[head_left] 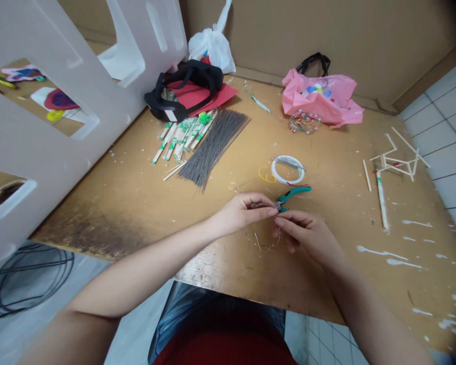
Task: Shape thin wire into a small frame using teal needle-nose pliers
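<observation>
Over the middle of the table, my left hand (253, 208) has its thumb and finger pinched on a thin wire, part of which curves beside the fingers. Its tips almost meet those of my right hand (302, 230), also closed in a pinch. A thin wire (279, 233) with a small pinkish bit on it hangs below my right fingertips. Just beyond both hands lie teal-handled pliers (297, 191), their jaws partly hidden by the fingers. A white ring-shaped spool (288, 170) with wires across it sits behind the pliers.
A bundle of grey wires (215, 147) lies beside wrapped chopsticks (171, 142) and a black headset (186, 88). At the back are a pink bag (327, 101), a beaded wire piece (305, 121) and a white bag (213, 48). A stick frame (399, 162) stands right.
</observation>
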The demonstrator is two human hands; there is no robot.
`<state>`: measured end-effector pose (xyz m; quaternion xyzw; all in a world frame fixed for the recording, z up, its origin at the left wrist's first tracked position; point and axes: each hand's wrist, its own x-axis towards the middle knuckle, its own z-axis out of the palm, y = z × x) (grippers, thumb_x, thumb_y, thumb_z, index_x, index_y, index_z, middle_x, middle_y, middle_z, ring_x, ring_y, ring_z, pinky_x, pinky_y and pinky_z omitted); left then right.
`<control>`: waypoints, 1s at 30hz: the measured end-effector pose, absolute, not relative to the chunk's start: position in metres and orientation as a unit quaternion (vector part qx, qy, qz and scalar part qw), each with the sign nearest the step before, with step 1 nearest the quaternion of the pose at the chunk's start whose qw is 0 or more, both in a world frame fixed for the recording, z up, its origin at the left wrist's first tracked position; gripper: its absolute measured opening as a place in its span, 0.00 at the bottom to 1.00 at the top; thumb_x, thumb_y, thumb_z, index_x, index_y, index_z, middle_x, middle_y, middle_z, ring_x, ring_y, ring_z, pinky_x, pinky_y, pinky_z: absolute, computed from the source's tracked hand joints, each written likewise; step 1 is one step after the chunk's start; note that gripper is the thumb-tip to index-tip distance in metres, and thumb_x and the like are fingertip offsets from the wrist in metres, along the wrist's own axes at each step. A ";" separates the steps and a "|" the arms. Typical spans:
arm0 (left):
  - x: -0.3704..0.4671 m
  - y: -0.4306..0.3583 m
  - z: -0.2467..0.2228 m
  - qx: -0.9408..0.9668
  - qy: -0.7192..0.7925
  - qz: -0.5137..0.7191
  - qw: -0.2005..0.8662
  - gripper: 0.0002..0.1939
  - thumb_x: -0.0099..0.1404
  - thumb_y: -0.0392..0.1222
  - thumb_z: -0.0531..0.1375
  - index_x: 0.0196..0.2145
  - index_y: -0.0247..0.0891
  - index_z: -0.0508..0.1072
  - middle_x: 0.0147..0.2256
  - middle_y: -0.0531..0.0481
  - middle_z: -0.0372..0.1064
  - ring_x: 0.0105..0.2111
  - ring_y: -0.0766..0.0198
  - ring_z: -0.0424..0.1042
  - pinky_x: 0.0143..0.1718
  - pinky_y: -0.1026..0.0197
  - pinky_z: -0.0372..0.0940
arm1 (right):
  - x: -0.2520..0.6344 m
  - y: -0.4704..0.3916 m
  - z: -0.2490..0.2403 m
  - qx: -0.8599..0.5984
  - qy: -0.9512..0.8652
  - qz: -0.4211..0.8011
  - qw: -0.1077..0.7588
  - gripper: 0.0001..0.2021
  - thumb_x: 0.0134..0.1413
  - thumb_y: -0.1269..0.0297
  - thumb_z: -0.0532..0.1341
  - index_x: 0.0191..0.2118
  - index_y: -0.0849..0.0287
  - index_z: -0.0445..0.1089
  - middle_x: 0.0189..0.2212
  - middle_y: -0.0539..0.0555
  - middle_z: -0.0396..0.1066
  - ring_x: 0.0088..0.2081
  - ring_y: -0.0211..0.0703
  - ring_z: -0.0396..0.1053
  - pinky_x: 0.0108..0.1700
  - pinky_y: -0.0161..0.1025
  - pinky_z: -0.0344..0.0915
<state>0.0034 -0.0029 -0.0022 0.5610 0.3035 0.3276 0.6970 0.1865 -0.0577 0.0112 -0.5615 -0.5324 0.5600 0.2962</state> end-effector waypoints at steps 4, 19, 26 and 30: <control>0.001 0.000 0.001 0.492 0.308 0.378 0.721 0.14 0.56 0.45 0.64 0.37 0.34 0.72 0.31 0.51 0.71 0.30 0.69 0.68 0.36 0.63 0.63 | 0.188 -0.054 0.003 -0.573 -0.469 0.553 0.383 0.13 0.51 0.53 0.63 0.37 0.58 0.74 0.25 0.51 0.74 0.16 0.32 0.64 0.19 0.32 0.60; 0.000 -0.002 -0.001 0.591 0.333 0.341 0.651 0.12 0.62 0.46 0.58 0.30 0.33 0.70 0.24 0.53 0.67 0.26 0.70 0.65 0.32 0.65 0.60 | 0.177 -0.058 0.009 -0.575 -0.491 0.524 0.391 0.12 0.47 0.55 0.65 0.37 0.57 0.74 0.26 0.51 0.75 0.19 0.35 0.68 0.23 0.37 0.69; 0.002 -0.004 -0.004 0.603 0.317 0.324 0.656 0.11 0.62 0.45 0.58 0.31 0.32 0.71 0.25 0.52 0.67 0.27 0.70 0.66 0.32 0.66 0.60 | 0.172 -0.061 0.009 -0.579 -0.525 0.498 0.374 0.11 0.50 0.55 0.62 0.33 0.58 0.71 0.23 0.49 0.72 0.18 0.34 0.66 0.20 0.34 0.67; 0.003 -0.004 -0.003 0.607 0.313 0.315 0.658 0.11 0.62 0.45 0.58 0.30 0.33 0.71 0.23 0.53 0.66 0.26 0.71 0.64 0.30 0.66 0.59 | 0.172 -0.062 0.008 -0.587 -0.557 0.462 0.364 0.10 0.52 0.56 0.61 0.31 0.59 0.70 0.21 0.49 0.71 0.16 0.32 0.62 0.17 0.31 0.62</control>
